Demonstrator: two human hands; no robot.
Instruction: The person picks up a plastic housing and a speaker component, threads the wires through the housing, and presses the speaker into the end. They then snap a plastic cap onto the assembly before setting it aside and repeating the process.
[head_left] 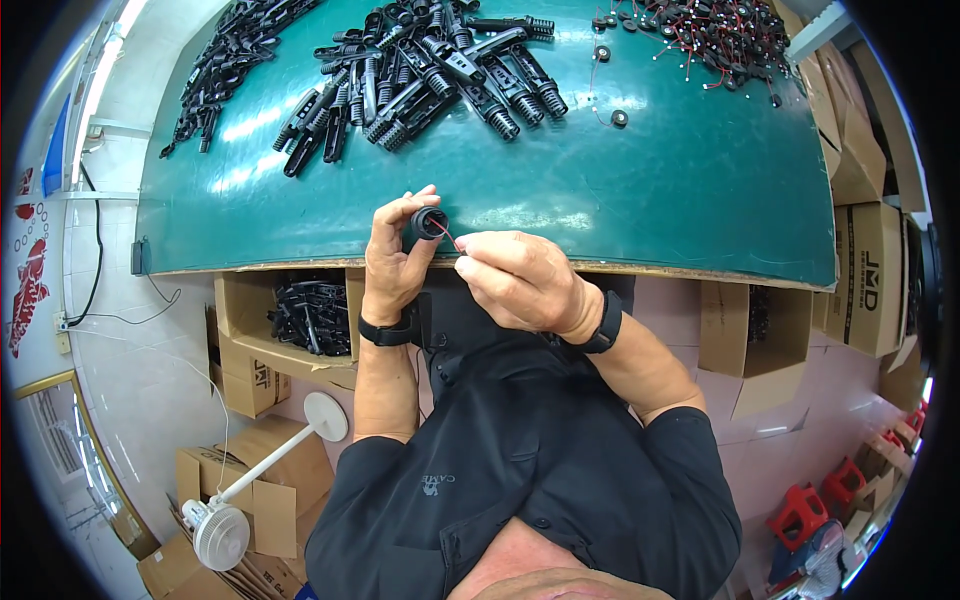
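Near the front edge of the green table, my left hand [393,255] is closed around a black plastic housing [421,218], whose round open end faces me. A thin red wire [448,235] comes out of that opening. Its outer end runs to the pinched thumb and fingers of my right hand [525,278], which hide whatever is attached there. Beyond my hands lies a heap of similar black ribbed-end housings [440,75]. Small round black parts with red wires [720,40] are piled at the far right.
Slimmer black parts [225,70] are heaped at the table's [690,190] far left. Below the front edge stand an open carton of black parts [238,310] and another carton [725,335]. A white fan [221,538] is at lower left, red stools [798,517] at lower right.
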